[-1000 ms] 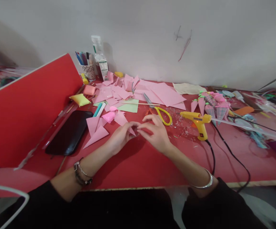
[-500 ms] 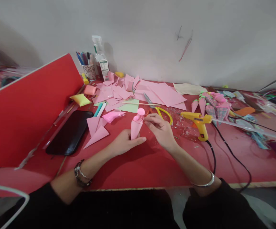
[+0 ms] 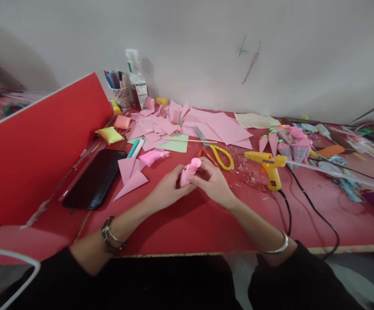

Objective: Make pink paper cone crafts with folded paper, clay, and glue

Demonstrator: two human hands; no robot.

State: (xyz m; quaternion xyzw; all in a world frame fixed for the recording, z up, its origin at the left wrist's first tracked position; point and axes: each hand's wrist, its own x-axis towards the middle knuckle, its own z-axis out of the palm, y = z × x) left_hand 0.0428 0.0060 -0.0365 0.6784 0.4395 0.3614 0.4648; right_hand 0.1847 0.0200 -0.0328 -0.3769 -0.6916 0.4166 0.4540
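A small pink paper cone (image 3: 184,178), topped with pink clay balls (image 3: 196,162), is held over the middle of the red table. My left hand (image 3: 166,190) is closed around the cone's side. From the other side, my right hand (image 3: 215,184) curls its fingers and thumb against the cone's upper part, close to the clay. Both hands hide the cone's lower tip. Just beyond my right hand lie yellow-handled scissors (image 3: 222,157). A packet of pink clay (image 3: 154,157) and folded pink paper pieces (image 3: 131,184) rest left of the cone.
On the right, a yellow glue gun (image 3: 270,165) trails a black cord. Several finished cones (image 3: 295,144) are heaped behind it. Pink paper sheets (image 3: 219,127) cover the back. A black phone (image 3: 94,181) lies left, near a red board (image 3: 44,150). A bottle (image 3: 139,90) stands behind.
My right hand has moved left and closed onto the cone's top. The cone has shifted and now looks shorter, tipped differently, with more of it covered by my fingers.
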